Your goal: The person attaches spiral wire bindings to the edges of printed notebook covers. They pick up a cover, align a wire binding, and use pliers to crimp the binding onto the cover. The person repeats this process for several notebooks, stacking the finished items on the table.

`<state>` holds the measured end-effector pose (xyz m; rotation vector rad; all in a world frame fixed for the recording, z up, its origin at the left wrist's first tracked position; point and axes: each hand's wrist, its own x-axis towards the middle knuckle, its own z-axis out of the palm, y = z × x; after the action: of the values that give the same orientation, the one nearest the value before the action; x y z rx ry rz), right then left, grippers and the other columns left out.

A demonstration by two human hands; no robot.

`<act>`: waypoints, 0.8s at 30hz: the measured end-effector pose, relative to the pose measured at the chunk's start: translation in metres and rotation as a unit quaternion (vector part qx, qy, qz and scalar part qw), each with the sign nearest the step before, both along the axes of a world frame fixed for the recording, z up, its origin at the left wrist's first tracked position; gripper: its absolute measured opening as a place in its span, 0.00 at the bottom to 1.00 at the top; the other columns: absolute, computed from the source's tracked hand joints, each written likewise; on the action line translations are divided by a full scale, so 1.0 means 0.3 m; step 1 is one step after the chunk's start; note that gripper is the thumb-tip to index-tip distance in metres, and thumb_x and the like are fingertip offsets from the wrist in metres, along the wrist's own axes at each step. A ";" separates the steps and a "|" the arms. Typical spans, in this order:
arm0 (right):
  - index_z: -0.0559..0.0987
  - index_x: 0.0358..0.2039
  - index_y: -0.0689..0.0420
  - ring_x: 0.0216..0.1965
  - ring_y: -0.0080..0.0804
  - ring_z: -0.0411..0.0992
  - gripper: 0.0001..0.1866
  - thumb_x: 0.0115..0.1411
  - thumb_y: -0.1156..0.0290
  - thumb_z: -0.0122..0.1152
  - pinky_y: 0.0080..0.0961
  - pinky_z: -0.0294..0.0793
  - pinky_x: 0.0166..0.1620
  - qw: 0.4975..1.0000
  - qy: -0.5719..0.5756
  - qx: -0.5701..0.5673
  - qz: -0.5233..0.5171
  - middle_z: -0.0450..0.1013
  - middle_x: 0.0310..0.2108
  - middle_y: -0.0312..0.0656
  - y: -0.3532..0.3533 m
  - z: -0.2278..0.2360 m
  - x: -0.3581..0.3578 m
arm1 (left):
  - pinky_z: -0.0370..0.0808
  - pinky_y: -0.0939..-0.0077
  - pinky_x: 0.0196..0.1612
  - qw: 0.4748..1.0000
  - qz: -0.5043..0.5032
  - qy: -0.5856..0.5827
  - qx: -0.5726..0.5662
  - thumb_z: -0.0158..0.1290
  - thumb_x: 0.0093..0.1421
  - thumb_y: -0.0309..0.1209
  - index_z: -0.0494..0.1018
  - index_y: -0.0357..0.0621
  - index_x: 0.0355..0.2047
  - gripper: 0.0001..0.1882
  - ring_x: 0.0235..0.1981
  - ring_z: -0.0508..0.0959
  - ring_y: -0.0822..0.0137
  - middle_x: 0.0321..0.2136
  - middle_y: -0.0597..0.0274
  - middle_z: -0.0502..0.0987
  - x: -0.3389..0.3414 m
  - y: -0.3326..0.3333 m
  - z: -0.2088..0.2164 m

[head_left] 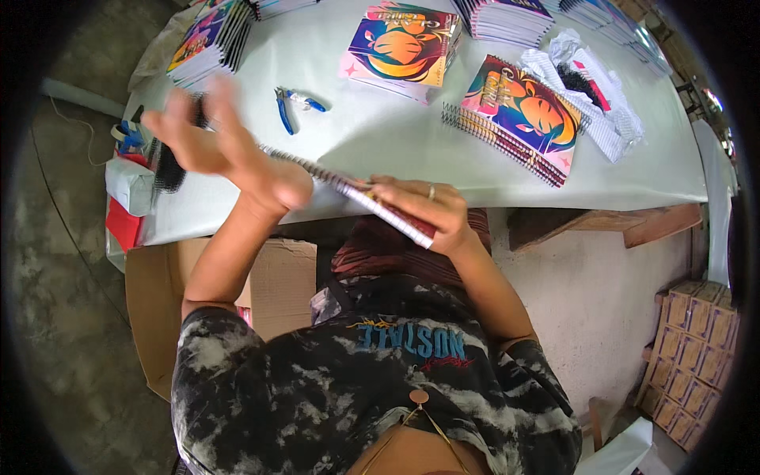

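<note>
My right hand (431, 210) grips a spiral notebook (388, 212) by its end, fingers wrapped over it. It is tilted edge-on, so its pages show as a thin white strip, and the wire coil (305, 165) runs up to the left over the table's front edge. Raised at the coil's far end, my left hand (233, 150) has its fingers spread and blurred by motion, with nothing seen in it. Beyond it lie blue-handled pliers (286, 111), opened wide. A stack of coil-bound notebooks (522, 115) with colourful covers rests to the right, the coils facing left.
Another notebook stack (404, 47) stands at the back middle, more (212, 43) at the far left. Crumpled white plastic (621, 131) holds black coils (582, 83). Black coils (168, 170), a wrapped packet (129, 186) and tape (127, 136) crowd the left edge. Below sits a cardboard box (281, 285).
</note>
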<state>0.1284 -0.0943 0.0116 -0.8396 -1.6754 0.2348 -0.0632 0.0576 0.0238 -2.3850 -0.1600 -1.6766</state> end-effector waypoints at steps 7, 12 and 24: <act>0.77 0.40 0.66 0.39 0.43 0.76 0.16 0.47 0.83 0.59 0.29 0.75 0.42 1.000 0.010 0.005 -0.026 0.75 0.38 0.52 0.031 -0.016 0.016 | 0.50 0.46 0.58 0.953 -0.064 0.290 -0.068 0.40 0.47 0.70 0.52 0.29 0.57 0.55 0.58 0.55 0.41 0.57 0.37 0.56 -0.016 -0.069 -0.113; 0.76 0.42 0.65 0.38 0.41 0.76 0.18 0.47 0.83 0.58 0.27 0.75 0.40 0.998 -0.006 -0.004 -0.054 0.75 0.39 0.50 0.039 -0.026 0.003 | 0.49 0.44 0.58 0.971 0.080 0.197 -0.106 0.42 0.44 0.73 0.52 0.29 0.59 0.59 0.61 0.49 0.40 0.59 0.31 0.46 0.099 -0.123 -0.014; 0.75 0.46 0.56 0.33 0.39 0.76 0.26 0.42 0.81 0.60 0.28 0.75 0.36 0.994 0.081 -0.026 -0.072 0.76 0.37 0.46 0.043 -0.043 0.018 | 0.48 0.34 0.56 0.961 -0.169 0.214 -0.031 0.44 0.52 0.64 0.46 0.43 0.62 0.48 0.59 0.51 0.35 0.60 0.44 0.49 0.152 -0.217 -0.077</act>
<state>0.1339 -0.0814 -0.0014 -0.9519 -1.4560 0.2417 -0.0176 -0.0075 0.0006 -2.8835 0.2862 -1.2336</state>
